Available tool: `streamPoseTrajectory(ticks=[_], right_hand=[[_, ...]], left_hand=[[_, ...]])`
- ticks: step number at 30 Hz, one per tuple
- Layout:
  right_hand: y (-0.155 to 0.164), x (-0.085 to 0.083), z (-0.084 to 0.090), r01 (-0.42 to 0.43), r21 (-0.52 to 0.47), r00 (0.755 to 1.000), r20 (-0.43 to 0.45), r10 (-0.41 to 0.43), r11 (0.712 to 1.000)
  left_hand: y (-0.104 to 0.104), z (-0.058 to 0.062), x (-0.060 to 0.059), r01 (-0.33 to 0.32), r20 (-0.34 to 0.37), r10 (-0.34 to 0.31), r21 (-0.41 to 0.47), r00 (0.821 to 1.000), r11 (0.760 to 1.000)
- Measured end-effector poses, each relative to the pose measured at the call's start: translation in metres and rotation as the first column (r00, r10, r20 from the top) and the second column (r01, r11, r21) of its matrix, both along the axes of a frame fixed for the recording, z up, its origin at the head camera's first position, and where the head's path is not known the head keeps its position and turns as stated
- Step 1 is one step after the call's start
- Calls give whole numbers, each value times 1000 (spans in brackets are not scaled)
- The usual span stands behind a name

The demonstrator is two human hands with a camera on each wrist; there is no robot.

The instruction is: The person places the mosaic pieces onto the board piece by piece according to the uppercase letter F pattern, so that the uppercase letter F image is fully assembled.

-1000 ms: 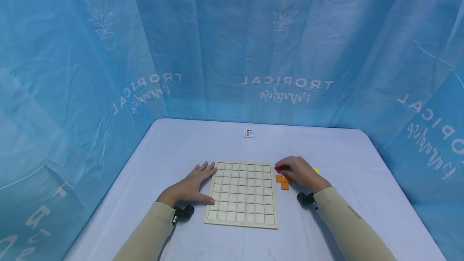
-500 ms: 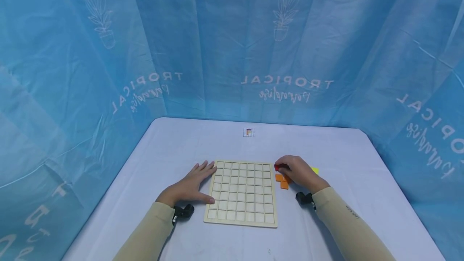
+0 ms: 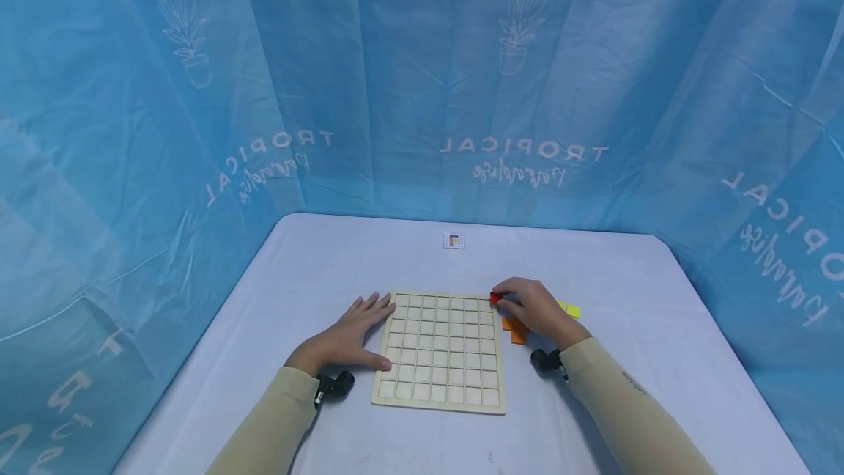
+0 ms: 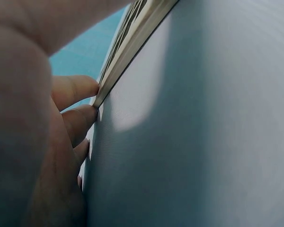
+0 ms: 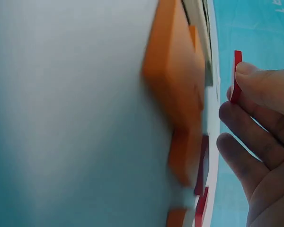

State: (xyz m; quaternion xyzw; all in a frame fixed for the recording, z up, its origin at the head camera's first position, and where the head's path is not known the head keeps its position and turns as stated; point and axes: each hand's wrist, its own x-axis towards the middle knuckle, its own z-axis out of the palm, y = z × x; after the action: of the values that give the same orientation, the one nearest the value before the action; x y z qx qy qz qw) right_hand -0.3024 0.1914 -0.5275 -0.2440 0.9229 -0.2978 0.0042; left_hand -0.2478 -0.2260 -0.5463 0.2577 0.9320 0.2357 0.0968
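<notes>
A pale wooden grid board (image 3: 438,354) lies flat on the white table, its square cells bare. My left hand (image 3: 346,336) rests along the board's left side with fingers and thumb spread; in the left wrist view, fingertips touch the board's edge (image 4: 128,59). At the top right corner of the board, my right hand (image 3: 537,310) pinches a small red square tile (image 5: 236,75) between thumb and fingers, held up off the table. Orange tiles (image 3: 519,336) lie beside the board, partly under the right hand.
Yellow tiles (image 3: 572,311) lie right of my right hand, partly hidden by it. More red tiles (image 5: 202,208) show behind the orange ones in the right wrist view. A small printed grid card (image 3: 453,241) sits near the table's far edge. Blue curtains (image 3: 395,94) surround the table.
My right hand has moved slightly left and away from me with the red tile, from beside the board to its top right corner. More yellow shows now. The left hand stays put.
</notes>
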Motion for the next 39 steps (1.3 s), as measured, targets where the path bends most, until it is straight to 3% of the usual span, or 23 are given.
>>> streamPoseTrajectory(ticks=[8,19,25,39], right_hand=[[-20,-2,5,28,-12,999,37,-28,1000],[-56,-2,10,-79,-62,997,-2,79,995],[-79,2,13,-156,-21,987,-49,155,987],[-119,12,12,-276,55,958,-66,279,960]], left_hand=[[-1,2,1,15,2,-15,21,1000,1000],[-2,2,1,16,-3,-16,30,1000,999],[-2,2,2,7,1,-7,22,1000,1000],[-3,-1,0,-2,7,2,0,1000,1000]])
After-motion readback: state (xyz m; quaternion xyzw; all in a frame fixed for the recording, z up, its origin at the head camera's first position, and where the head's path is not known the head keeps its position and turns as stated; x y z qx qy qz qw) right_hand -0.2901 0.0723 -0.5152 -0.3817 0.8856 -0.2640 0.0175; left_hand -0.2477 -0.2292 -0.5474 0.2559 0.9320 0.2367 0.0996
